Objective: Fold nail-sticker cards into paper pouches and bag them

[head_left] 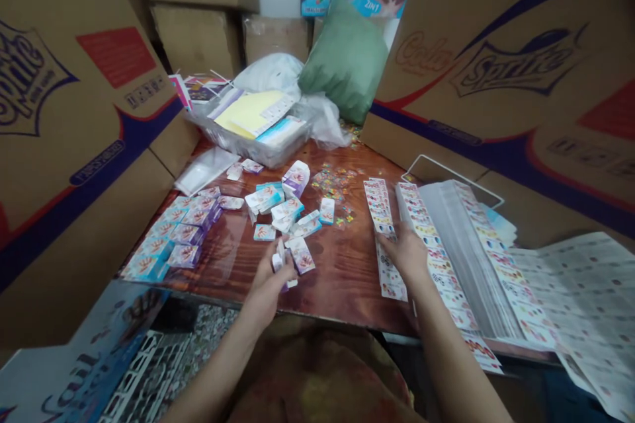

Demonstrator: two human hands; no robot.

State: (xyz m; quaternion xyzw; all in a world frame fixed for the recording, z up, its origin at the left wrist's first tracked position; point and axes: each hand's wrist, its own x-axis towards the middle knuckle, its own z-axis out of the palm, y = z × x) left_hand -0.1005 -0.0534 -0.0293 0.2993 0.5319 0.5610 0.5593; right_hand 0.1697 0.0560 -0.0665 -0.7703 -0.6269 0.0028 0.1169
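Note:
My left hand (pixel 270 281) is closed around a small nail-sticker box (pixel 279 263) near the front edge of the wooden table (pixel 342 277). My right hand (pixel 407 252) lies flat, fingers out, on a long strip of nail-sticker sheets (pixel 381 211). Loose little boxes (pixel 282 208) lie scattered ahead of my left hand. At the left, a neat stack of filled boxes (pixel 173 231) is lined up in rows.
Fanned sticker sheets (pixel 461 244) and printed sheets (pixel 585 304) spread to the right. A clear tray of papers (pixel 258 125), a green cushion (pixel 344 59) and plastic bags sit at the back. Large cardboard cartons (pixel 64 145) wall both sides.

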